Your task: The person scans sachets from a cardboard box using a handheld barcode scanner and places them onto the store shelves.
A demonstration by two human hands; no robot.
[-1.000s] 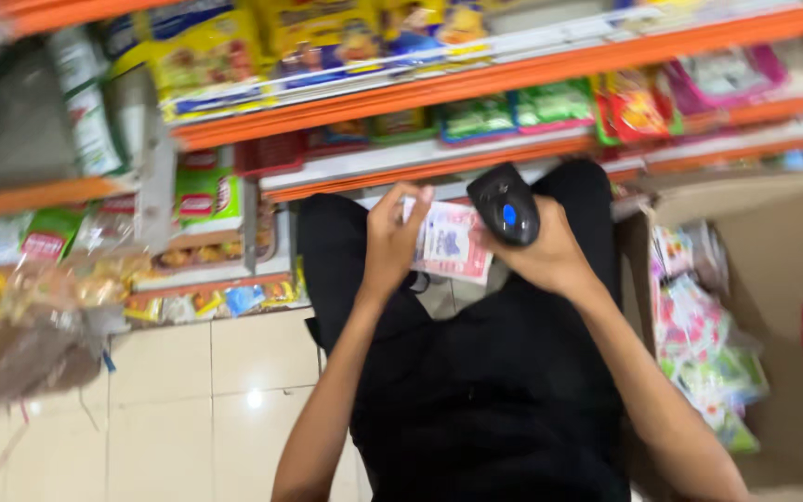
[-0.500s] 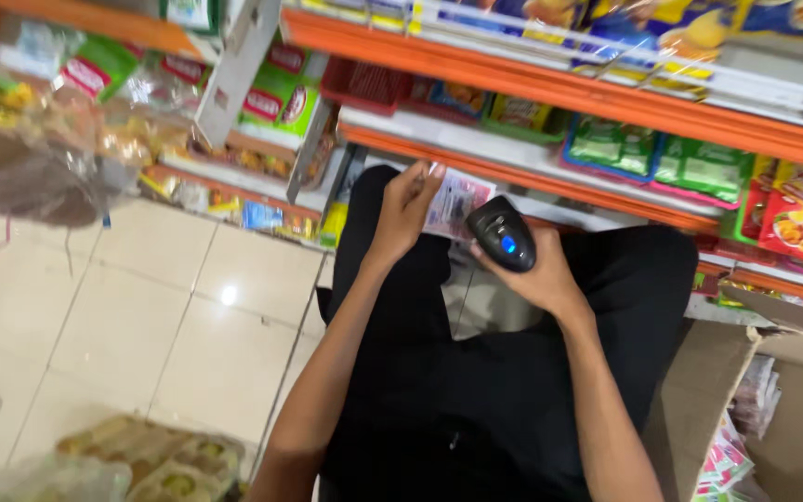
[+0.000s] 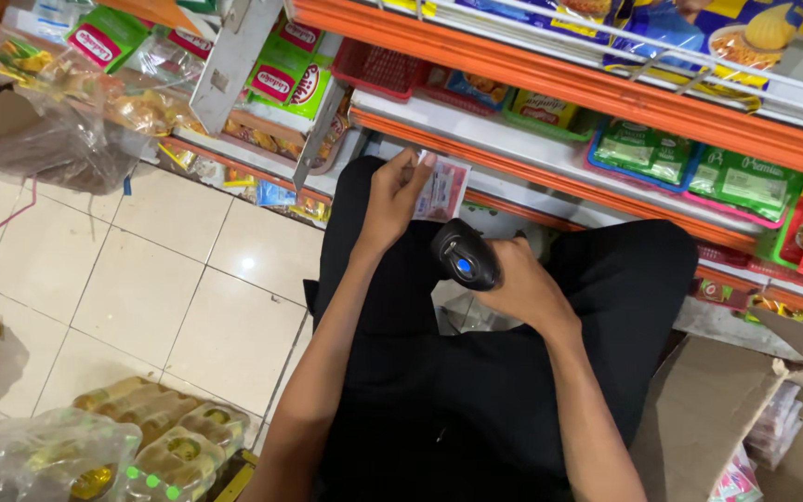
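Observation:
My left hand (image 3: 392, 197) holds a small pink and white packet (image 3: 442, 189) up in front of the lower shelf. My right hand (image 3: 518, 284) grips a black handheld scanner (image 3: 465, 256) with a blue lit button, pointed toward the packet and a little below it. Both forearms reach out over my black trousers (image 3: 476, 390); I am crouched or seated facing the shelves.
Orange-edged shelves (image 3: 597, 102) carry green, pink and red packets. An open cardboard box (image 3: 717, 418) with pink packets stands at the right. Clear plastic bags of goods lie at the upper left (image 3: 67, 112) and lower left (image 3: 132, 446) on the beige tiled floor (image 3: 160, 279).
The view has swung left and down, bringing more floor and the bag at the lower left into sight. The scanner has dropped slightly below the packet; both hands keep their grip.

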